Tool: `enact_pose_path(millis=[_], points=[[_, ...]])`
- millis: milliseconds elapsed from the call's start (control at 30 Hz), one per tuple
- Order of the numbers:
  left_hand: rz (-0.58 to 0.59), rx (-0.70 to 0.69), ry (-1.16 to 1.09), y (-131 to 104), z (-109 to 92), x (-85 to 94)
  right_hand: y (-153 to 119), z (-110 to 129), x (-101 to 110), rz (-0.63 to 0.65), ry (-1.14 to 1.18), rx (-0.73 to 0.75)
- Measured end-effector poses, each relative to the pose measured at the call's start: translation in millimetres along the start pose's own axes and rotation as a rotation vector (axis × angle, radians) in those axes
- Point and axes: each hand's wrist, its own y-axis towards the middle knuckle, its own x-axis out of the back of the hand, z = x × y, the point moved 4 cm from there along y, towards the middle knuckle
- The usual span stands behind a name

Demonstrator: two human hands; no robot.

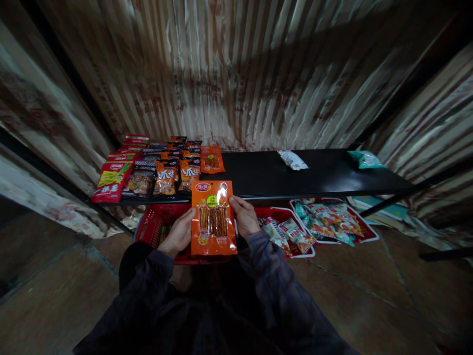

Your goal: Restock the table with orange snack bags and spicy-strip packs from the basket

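Note:
An orange snack packet (213, 219) with a clear window showing brown sticks is held upright between my hands, its printed front toward me. My left hand (180, 232) grips its left edge, and my right hand (245, 216) pinches the right edge higher up. Behind it, a similar orange packet (212, 160) lies on the black shelf (251, 172). Left of that are rows of orange-and-black snack bags (166, 176), dark snack bags (139, 181) and red snack bags (113, 178). Part of a red basket (151, 222) shows below, behind my left hand.
A white packet (293, 159) and a teal packet (365, 159) lie on the shelf's right half. Below it stand red baskets with white rims, holding white-and-red snack bags (291, 234) and more mixed bags (330, 219). Black frame posts and a striped curtain (236, 74) enclose the shelf.

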Motion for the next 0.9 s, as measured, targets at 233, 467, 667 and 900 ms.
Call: enact_pose_path(millis=[233, 467, 667, 900], points=[[0.013, -0.034, 0.001, 6, -12, -6.6, -14, 0, -3, 0.131, -0.049, -0.053], [-0.009, -0.052, 0.002, 16, -23, -4.6, -32, -1, 0, 0.256, -0.080, -0.097], [-0.020, -0.062, 0.004, 19, -29, -8.5, -42, -10, 2, 0.363, -0.115, -0.126], [0.049, -0.103, 0.026, 15, -28, -12.3, -39, -13, 5, 0.284, -0.059, -0.099]])
